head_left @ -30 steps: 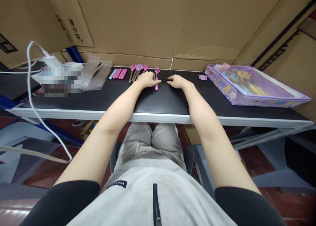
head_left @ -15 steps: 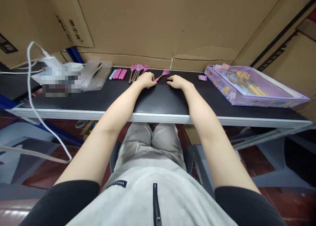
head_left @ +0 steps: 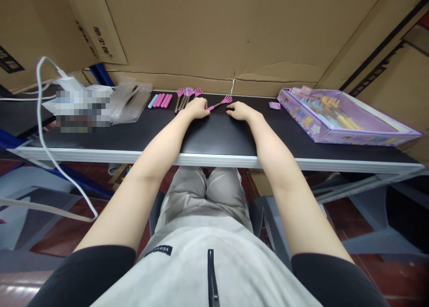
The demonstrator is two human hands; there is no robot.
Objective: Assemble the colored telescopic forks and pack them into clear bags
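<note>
My left hand (head_left: 198, 108) is closed around the pink handle of a small back scratcher (head_left: 218, 104), whose metal stem slants up to the right and ends in a pink claw. My right hand (head_left: 237, 111) rests on the black tabletop just right of the claw; its fingers are bent, with a gap between thumb and fingertips, and nothing shows in them. Beyond my left hand lie several claw heads on metal stems (head_left: 182, 100), mostly pink. Left of these, loose pink handles (head_left: 163, 100) lie side by side with one light blue handle (head_left: 153, 101).
A purple display box (head_left: 363, 139) with yellow and blue scratchers stands at the right. A small pink packet (head_left: 275, 105) lies beside it. Clear plastic bags (head_left: 132, 102) and a white cable (head_left: 43, 132) are at the left. Cardboard (head_left: 201, 34) walls the back edge.
The scratcher in my left hand has shifted slightly to the right, its claw coming closer to my right hand. My right hand has stayed nearly still.
</note>
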